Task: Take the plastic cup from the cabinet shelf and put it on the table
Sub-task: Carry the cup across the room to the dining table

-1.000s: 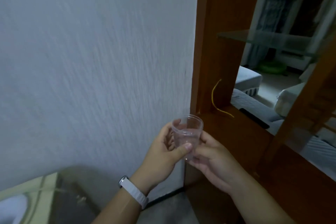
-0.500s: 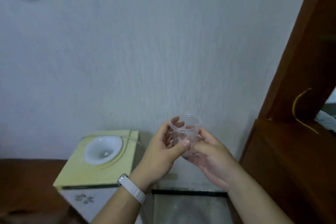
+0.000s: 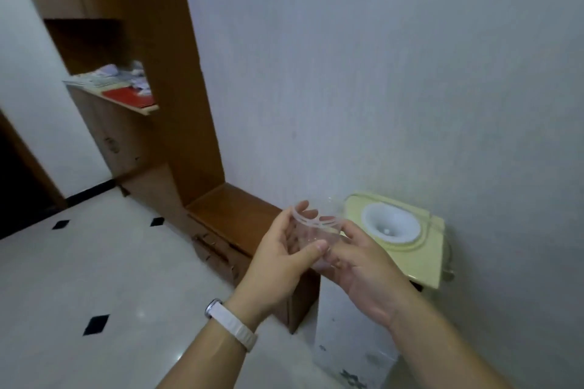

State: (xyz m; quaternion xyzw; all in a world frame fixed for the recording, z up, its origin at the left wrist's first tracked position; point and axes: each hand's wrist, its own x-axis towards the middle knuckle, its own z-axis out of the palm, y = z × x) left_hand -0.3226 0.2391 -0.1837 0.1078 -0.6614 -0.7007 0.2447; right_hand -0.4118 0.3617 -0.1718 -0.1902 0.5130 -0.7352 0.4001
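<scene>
Between both hands, the cup [image 3: 316, 232] is sitting up off any surface. The left hand [image 3: 284, 257] and right hand [image 3: 360, 259] are each closing a grip around its clear sides. Just behind is a water dispenser [image 3: 407, 249]. No bench is showing, so carrying looks underway; next, finding one.
</scene>
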